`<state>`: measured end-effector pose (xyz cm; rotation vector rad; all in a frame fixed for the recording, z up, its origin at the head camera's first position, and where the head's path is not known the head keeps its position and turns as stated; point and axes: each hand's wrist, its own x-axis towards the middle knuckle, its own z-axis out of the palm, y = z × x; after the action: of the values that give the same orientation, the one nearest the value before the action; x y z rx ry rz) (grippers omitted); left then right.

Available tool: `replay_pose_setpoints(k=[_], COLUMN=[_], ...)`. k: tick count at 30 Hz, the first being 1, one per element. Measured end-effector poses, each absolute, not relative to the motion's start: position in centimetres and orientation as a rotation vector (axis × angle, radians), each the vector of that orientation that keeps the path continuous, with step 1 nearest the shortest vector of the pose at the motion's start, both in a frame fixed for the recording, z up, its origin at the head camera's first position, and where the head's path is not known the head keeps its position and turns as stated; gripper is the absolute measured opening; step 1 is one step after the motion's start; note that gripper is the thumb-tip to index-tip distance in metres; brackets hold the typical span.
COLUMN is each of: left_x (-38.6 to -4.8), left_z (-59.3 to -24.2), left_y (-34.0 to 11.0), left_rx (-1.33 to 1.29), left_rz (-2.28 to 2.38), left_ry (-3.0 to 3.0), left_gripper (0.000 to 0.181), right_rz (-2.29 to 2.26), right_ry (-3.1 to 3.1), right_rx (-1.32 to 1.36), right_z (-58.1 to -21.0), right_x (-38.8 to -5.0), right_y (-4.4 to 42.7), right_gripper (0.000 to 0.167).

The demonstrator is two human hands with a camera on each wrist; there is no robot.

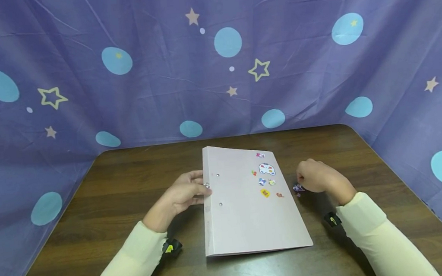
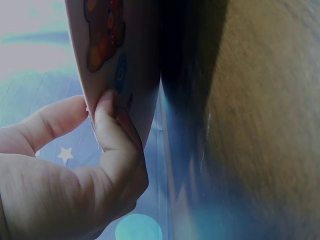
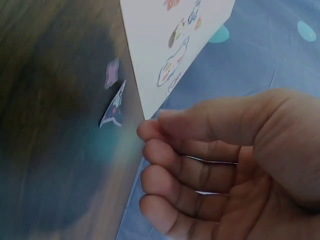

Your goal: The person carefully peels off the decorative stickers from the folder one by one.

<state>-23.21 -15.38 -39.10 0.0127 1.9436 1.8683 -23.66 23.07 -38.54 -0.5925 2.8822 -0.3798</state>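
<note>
- On the brown tabletop (image 1: 94, 217), near its middle: pale folder (image 1: 247, 227), cover up, spine toward the left hand (image 1: 183, 192).
- Left hand: thumb and fingers pinching the folder at the spine. Left-wrist view shows a reddish-brown sticker (image 2: 106, 37) and a blue sticker (image 2: 120, 74) on the surface by the fingers.
- Cover: two metal rivets (image 1: 220, 204) near the spine; seven stickers (image 1: 266, 169) grouped toward the right edge, upper half.
- Right hand (image 1: 317, 176): fingers curled in, thumb tip against forefinger, just beyond the folder's right edge.
- Beside that hand, on the wood: dark purple cut-out (image 3: 115, 107), pointed, and smaller pink cut-out (image 3: 112, 73), close together.
- Behind the tabletop: violet-blue curtain (image 1: 156, 104) printed with stars and ovals.
</note>
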Motion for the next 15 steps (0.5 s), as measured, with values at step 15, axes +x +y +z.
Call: replay_pose_setpoints(k=[15], left_x=[-23.2], left_z=[-39.1], left_y=[-15.4], left_rx=[0.011], left_rz=[1.865], left_ry=[1.938], left_gripper=[0.080], right_rz=[-0.378], right_ry=[2.872], right_rx=[-0.761], right_z=[-39.3], right_x=[-22.5], right_y=[19.3], right_gripper=[0.022])
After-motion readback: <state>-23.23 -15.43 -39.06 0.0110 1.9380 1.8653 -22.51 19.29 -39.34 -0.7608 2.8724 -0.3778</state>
